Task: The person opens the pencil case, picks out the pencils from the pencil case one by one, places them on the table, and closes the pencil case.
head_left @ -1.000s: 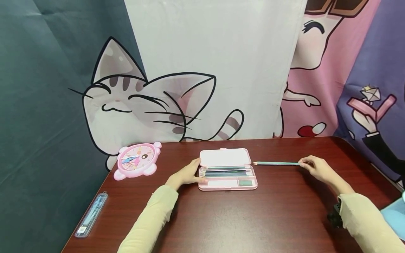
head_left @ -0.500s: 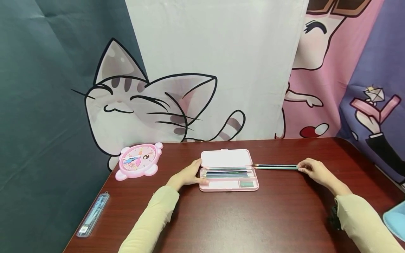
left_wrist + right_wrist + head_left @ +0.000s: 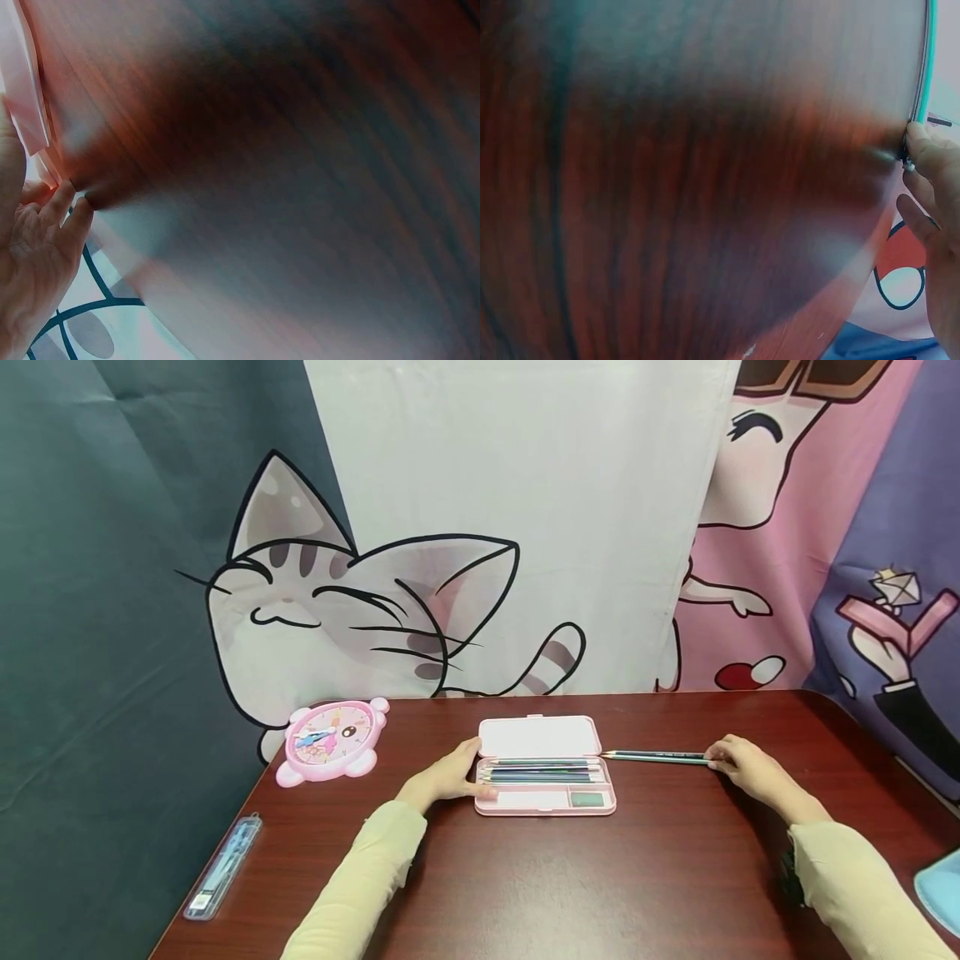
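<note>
A pink pencil case (image 3: 545, 811) lies open on the table with its lid (image 3: 538, 737) folded back. Several pencils (image 3: 540, 771) fill its rear compartment, and a green eraser block (image 3: 587, 799) sits in the front one. My left hand (image 3: 446, 774) holds the case's left end, thumb over the front part and fingers by the lid's corner. My right hand (image 3: 753, 772) pinches the right ends of pencils (image 3: 656, 757), which lie side by side with points toward the case. Green and dark shafts (image 3: 928, 60) show between thumb and fingers in the right wrist view.
A pink toy clock (image 3: 332, 742) lies at the table's back left. Below it, a clear slim box (image 3: 223, 867) rests along the left edge. A light blue object (image 3: 941, 889) shows at the far right. A cartoon-printed cloth (image 3: 585, 485) hangs behind the table (image 3: 570, 885).
First one pencil shaft showed in the right hand, then two with a gap; now they lie close together. The left hand stays on the case. The whole view has shifted slightly.
</note>
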Demonstrator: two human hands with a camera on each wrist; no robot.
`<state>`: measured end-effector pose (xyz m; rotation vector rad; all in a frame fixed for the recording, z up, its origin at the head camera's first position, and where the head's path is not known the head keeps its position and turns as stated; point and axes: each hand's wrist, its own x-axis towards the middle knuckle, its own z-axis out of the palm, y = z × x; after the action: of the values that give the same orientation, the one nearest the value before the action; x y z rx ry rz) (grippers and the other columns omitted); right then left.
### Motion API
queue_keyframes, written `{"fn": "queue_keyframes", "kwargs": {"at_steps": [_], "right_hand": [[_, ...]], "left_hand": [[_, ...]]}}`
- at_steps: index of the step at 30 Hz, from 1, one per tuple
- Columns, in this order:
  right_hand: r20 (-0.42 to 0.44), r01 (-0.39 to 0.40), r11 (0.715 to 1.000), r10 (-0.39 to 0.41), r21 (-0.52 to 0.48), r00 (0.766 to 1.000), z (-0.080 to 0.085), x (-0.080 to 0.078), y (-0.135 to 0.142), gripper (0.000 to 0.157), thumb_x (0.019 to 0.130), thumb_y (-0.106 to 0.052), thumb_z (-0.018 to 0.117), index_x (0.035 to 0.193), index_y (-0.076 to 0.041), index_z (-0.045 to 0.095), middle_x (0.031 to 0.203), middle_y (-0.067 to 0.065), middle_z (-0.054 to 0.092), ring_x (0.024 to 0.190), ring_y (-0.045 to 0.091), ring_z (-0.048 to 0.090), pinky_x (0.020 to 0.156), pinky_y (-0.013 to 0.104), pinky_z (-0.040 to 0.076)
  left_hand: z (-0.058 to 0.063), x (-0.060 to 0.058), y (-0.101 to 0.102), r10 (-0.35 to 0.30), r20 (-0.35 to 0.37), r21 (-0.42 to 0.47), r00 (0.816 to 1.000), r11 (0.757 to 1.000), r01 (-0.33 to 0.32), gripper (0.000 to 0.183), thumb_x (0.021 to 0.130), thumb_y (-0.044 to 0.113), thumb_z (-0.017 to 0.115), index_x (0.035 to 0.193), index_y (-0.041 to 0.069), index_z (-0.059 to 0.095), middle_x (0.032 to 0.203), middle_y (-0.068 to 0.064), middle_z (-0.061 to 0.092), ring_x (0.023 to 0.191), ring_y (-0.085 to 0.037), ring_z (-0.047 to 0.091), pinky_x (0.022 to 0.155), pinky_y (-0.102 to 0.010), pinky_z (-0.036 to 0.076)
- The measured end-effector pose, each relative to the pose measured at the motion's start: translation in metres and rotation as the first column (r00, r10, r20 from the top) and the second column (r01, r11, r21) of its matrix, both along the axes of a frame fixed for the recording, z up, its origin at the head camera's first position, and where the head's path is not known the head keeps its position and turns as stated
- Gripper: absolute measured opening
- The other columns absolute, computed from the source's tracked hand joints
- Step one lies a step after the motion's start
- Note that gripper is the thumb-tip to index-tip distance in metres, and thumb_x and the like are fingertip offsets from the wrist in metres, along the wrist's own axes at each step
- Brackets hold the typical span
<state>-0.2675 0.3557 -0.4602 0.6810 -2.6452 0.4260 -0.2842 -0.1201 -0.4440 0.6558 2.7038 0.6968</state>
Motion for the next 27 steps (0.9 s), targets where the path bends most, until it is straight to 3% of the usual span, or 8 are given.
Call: {"fn": "queue_keyframes", "kwargs": {"at_steps": [8,14,23,27], "right_hand": [[0.002,0.067,0.997,-0.067,-0.031,0.998,0.001,0.001,-0.002,0.018,0.065,0.005,0.074,0.075,-0.004,0.063,0.072,0.003,0.054,0.066,0.018,0.05,0.06,0.031,0.044],[-0.016,0.066,0.99,-0.069,-0.125,0.997,0.003,-0.002,-0.01,0.02,0.063,0.004,0.077,0.076,-0.003,0.063,0.07,0.003,0.055,0.063,0.011,0.047,0.057,0.024,0.04],[0.006,-0.035,0.969,0.037,-0.246,0.999,0.006,-0.009,-0.057,0.018,0.066,0.004,0.075,0.08,0.001,0.065,0.071,0.004,0.059,0.063,0.003,0.049,0.057,0.021,0.043],[0.109,-0.048,0.962,0.08,-0.27,0.991,0.008,-0.012,-0.085,0.016,0.07,0.0,0.074,0.084,0.002,0.066,0.075,0.007,0.063,0.067,0.007,0.055,0.061,0.026,0.047]], "left_hand": [[-0.001,0.0,0.0,0.006,0.0,-0.01,1.0,1.0,-0.006,0.102,0.073,0.046,0.072,0.144,-0.002,0.017,0.148,-0.017,0.023,0.135,-0.028,0.029,0.11,-0.041,0.027],[0.0,-0.001,0.0,0.02,0.011,-0.018,1.0,1.0,-0.02,0.103,0.073,0.048,0.072,0.145,0.0,0.016,0.149,-0.015,0.022,0.136,-0.027,0.027,0.111,-0.04,0.026],[-0.001,0.0,0.0,0.022,0.007,-0.028,1.0,0.999,-0.022,0.103,0.072,0.048,0.072,0.145,-0.001,0.017,0.149,-0.014,0.023,0.136,-0.027,0.028,0.111,-0.04,0.027],[-0.001,0.0,0.001,0.017,-0.003,-0.023,1.0,1.0,-0.017,0.102,0.073,0.047,0.072,0.144,-0.001,0.018,0.149,-0.015,0.024,0.136,-0.027,0.029,0.11,-0.04,0.027]]}}
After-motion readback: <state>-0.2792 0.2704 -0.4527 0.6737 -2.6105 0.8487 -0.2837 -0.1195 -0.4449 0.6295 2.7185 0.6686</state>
